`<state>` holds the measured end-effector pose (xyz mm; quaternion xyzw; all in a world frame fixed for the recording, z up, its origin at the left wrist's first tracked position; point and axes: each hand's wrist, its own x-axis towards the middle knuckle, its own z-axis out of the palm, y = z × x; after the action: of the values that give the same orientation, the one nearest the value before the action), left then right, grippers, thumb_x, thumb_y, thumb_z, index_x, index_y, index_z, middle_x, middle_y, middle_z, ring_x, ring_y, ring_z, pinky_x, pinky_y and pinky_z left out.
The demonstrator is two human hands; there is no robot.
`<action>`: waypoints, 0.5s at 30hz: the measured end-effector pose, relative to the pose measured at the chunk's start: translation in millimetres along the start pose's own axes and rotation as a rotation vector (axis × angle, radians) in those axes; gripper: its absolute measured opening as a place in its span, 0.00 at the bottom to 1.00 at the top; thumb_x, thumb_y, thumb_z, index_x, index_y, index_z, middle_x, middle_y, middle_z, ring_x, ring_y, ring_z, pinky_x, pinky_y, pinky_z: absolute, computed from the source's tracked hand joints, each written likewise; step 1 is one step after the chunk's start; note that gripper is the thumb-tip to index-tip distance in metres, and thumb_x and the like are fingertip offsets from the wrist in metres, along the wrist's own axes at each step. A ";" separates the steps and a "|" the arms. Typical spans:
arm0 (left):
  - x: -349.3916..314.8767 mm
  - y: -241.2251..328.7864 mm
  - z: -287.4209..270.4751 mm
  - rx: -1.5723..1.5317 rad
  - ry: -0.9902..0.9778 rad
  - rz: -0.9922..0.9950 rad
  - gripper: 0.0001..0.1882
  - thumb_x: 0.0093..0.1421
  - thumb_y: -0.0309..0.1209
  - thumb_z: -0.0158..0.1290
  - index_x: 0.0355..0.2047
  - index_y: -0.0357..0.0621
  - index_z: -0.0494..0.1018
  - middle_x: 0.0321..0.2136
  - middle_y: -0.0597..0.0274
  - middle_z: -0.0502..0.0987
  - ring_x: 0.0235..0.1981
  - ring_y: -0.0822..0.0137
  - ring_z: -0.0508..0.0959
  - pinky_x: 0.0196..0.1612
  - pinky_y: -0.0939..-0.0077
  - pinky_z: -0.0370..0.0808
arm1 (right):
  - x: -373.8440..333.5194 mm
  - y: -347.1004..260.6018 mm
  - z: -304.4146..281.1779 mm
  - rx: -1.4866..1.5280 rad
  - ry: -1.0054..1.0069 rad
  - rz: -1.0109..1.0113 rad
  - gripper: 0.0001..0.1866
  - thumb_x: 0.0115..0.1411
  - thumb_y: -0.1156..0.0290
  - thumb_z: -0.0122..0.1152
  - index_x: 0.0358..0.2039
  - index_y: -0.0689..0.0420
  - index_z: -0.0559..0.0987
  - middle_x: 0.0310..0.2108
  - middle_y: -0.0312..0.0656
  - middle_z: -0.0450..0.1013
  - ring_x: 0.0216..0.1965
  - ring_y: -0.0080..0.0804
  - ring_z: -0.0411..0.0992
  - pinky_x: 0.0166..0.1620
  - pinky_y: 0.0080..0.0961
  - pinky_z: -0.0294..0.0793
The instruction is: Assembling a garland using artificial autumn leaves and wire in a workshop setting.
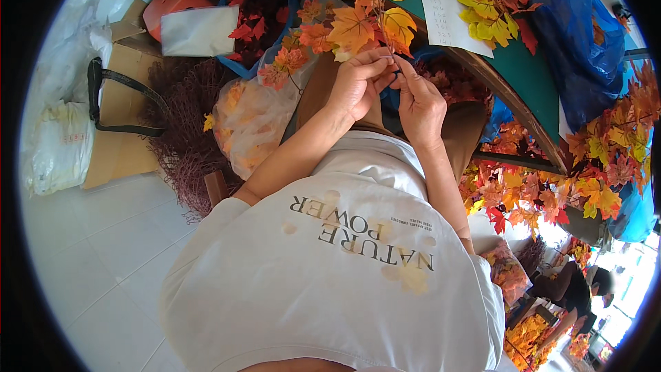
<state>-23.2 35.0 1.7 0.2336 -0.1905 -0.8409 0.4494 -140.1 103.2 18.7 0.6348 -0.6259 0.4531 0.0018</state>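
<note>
You are seated, looking down over your white printed shirt (pixel 358 262) at your two bare hands, raised together in front of your chest.

Your left hand (pixel 354 86) is curled, its fingers (pixel 372 62) pinched nearly closed around the thin stem of an artificial maple-leaf sprig (pixel 375 10). Your right hand (pixel 420 107) sits just beside it, touching the same stem: thumb and forefinger (pixel 403 69) are pressed together at the stem's lower end, the other fingers folded loosely into the palm. The fingertips of both hands almost meet at that point.

The sprig stands upright above your hands, its orange and yellow leaves fanning out over the near curved edge of a green table (pixel 530 69). On that table, near its edge, lies a white sheet of paper (pixel 447 21), with a heap of red and yellow leaves (pixel 492 0) just beside it and a blue plastic bag (pixel 575 27) towards the right side.

Below your left forearm, a clear plastic bag of leaves (pixel 248 120) rests by your knee. Further left, a brown tangle of bare stems (pixel 186 138) lies on the white tiled floor (pixel 103 248), beside flattened cardboard (pixel 120 117) and a black strap (pixel 113 100).
</note>
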 end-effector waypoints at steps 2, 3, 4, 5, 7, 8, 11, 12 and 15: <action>-1.4 0.4 0.8 -0.021 -0.112 -0.075 0.09 0.58 0.23 0.49 0.39 0.40 0.73 0.32 0.64 0.76 0.34 0.72 0.76 0.39 0.79 0.73 | -0.9 2.9 0.9 -0.006 0.011 -0.001 0.21 0.51 0.78 0.57 0.46 0.46 0.76 0.22 0.38 0.73 0.24 0.35 0.73 0.30 0.27 0.73; -1.5 0.8 1.5 -0.020 -0.111 -0.075 0.09 0.58 0.23 0.49 0.39 0.40 0.73 0.32 0.64 0.76 0.34 0.72 0.76 0.39 0.79 0.73 | -0.8 4.1 0.7 -0.014 0.022 -0.006 0.21 0.51 0.78 0.57 0.46 0.46 0.76 0.21 0.38 0.73 0.24 0.35 0.73 0.29 0.27 0.73; -1.6 1.3 2.2 0.000 -0.127 -0.075 0.10 0.58 0.24 0.48 0.40 0.40 0.72 0.32 0.64 0.76 0.34 0.72 0.75 0.40 0.79 0.72 | -0.7 4.4 0.2 -0.013 0.023 -0.006 0.21 0.51 0.78 0.57 0.46 0.46 0.76 0.21 0.38 0.73 0.24 0.35 0.73 0.29 0.27 0.73; -1.6 1.6 2.8 0.020 -0.144 -0.075 0.10 0.59 0.24 0.48 0.41 0.40 0.72 0.32 0.64 0.76 0.35 0.73 0.75 0.41 0.79 0.71 | -0.5 4.3 -0.5 -0.006 0.024 -0.010 0.21 0.50 0.79 0.57 0.46 0.46 0.76 0.21 0.39 0.72 0.24 0.36 0.72 0.28 0.27 0.73; -0.5 -3.2 -0.5 0.015 -0.181 -0.040 0.12 0.58 0.25 0.48 0.43 0.41 0.71 0.34 0.64 0.75 0.36 0.72 0.74 0.42 0.77 0.70 | 3.3 2.9 -3.7 -0.003 0.031 -0.022 0.22 0.49 0.79 0.57 0.46 0.46 0.76 0.20 0.39 0.72 0.23 0.36 0.72 0.28 0.28 0.73; -0.9 -6.1 -1.3 0.009 -0.214 -0.007 0.14 0.58 0.26 0.49 0.45 0.42 0.70 0.37 0.64 0.74 0.37 0.71 0.74 0.43 0.75 0.70 | 4.4 0.6 -6.5 -0.020 -0.003 -0.034 0.20 0.51 0.79 0.57 0.45 0.49 0.77 0.21 0.41 0.72 0.23 0.36 0.72 0.27 0.27 0.72; -3.5 -9.1 7.0 0.122 -0.214 0.049 0.12 0.58 0.25 0.51 0.43 0.38 0.71 0.34 0.65 0.75 0.36 0.74 0.74 0.41 0.80 0.70 | 11.4 1.5 -9.1 -0.037 -0.010 -0.094 0.20 0.50 0.80 0.58 0.45 0.51 0.77 0.20 0.43 0.71 0.22 0.37 0.71 0.27 0.28 0.71; -2.6 -8.7 7.5 0.165 -0.203 0.050 0.11 0.57 0.24 0.51 0.42 0.36 0.71 0.32 0.64 0.75 0.35 0.74 0.75 0.42 0.81 0.70 | 14.0 3.0 -9.5 -0.030 0.007 -0.135 0.21 0.48 0.81 0.58 0.45 0.51 0.77 0.19 0.42 0.69 0.21 0.37 0.70 0.26 0.29 0.71; -5.2 -1.6 8.2 0.351 -0.195 0.292 0.11 0.57 0.22 0.51 0.41 0.33 0.72 0.34 0.63 0.76 0.34 0.77 0.74 0.41 0.84 0.69 | 26.4 -8.1 -15.3 0.027 0.012 -0.215 0.21 0.48 0.80 0.59 0.45 0.50 0.77 0.23 0.42 0.72 0.23 0.36 0.72 0.28 0.29 0.73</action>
<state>-26.3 41.1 8.7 0.1956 -0.4080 -0.7397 0.4981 -147.5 92.7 47.5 0.6957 -0.5480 0.4623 0.0458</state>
